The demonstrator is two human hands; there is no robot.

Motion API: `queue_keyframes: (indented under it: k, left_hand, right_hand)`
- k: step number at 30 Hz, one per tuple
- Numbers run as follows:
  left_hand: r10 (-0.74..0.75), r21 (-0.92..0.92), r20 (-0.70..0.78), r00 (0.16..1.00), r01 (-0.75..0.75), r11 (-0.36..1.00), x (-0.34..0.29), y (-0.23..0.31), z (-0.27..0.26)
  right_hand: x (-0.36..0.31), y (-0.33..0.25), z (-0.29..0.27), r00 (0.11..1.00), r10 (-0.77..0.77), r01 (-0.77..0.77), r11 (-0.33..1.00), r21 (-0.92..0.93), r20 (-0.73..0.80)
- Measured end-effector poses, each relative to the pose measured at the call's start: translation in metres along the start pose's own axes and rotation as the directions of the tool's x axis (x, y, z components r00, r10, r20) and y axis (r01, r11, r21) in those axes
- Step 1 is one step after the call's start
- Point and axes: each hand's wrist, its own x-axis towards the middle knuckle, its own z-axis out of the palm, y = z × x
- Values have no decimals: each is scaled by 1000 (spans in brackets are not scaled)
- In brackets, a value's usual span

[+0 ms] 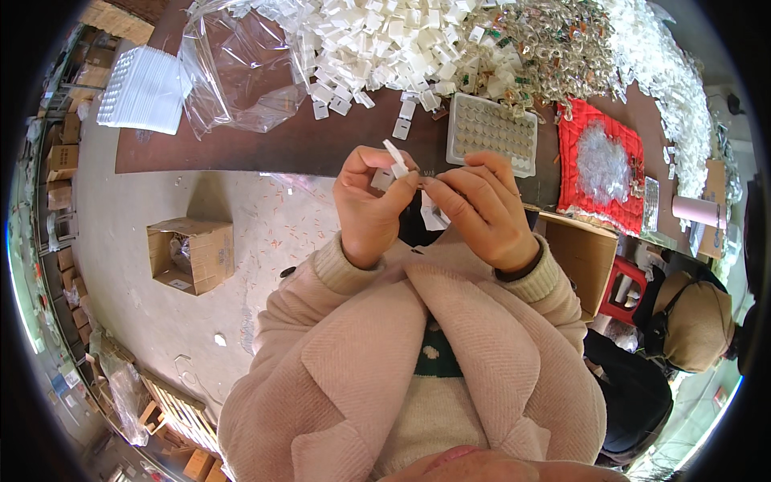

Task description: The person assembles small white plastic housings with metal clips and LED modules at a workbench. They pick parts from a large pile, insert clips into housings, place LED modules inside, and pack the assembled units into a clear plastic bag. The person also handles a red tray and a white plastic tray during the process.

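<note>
My left hand (368,207) is raised over the near edge of the brown table (217,157), thumb and fingers closed around a small white card-like piece (395,157) that stands tilted up. My right hand (487,210) meets it at the fingertips, thumb and forefinger pinched together; whatever is between them is too small to make out. Another white piece (434,215) shows below the right fingers, and I cannot tell what it hangs from. Just beyond my hands lies a large heap of small white cards (385,44), with a few loose ones (402,127) at its front.
A clear compartment tray (525,170) sits right of centre. Beside it, a red cloth (572,149) bears clear small pieces (602,165). Glittery clear packets (562,56) are piled behind. Clear plastic film (241,76) and stacked white sheets (143,90) lie left. A cardboard box (210,253) stands on the floor.
</note>
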Motion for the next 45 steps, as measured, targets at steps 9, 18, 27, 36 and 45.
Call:
queue_keyframes:
  k: [9, 18, 27, 36, 45]
  left_hand:
    - [-51, -9, 22, 998, 51, 999, 1, -1, -8]
    - [86, 124, 97, 992, -97, 987, -1, -4, -7]
    - [177, 234, 139, 974, -206, 950, -2, -3, -17]
    - [274, 198, 221, 936, -318, 927, -2, -9, -26]
    - [189, 9, 23, 982, -189, 982, -13, -17, -9]
  right_hand:
    - [2, -12, 8, 781, 616, -508, 722, 470, -101]
    - [7, -15, 12, 769, 639, -506, 643, 575, -37]
    - [5, -20, 11, 702, 708, -564, 484, 669, 80]
    - [4, -20, 6, 749, 653, -511, 465, 723, 110]
    - [1, -28, 17, 765, 643, -495, 546, 676, 41]
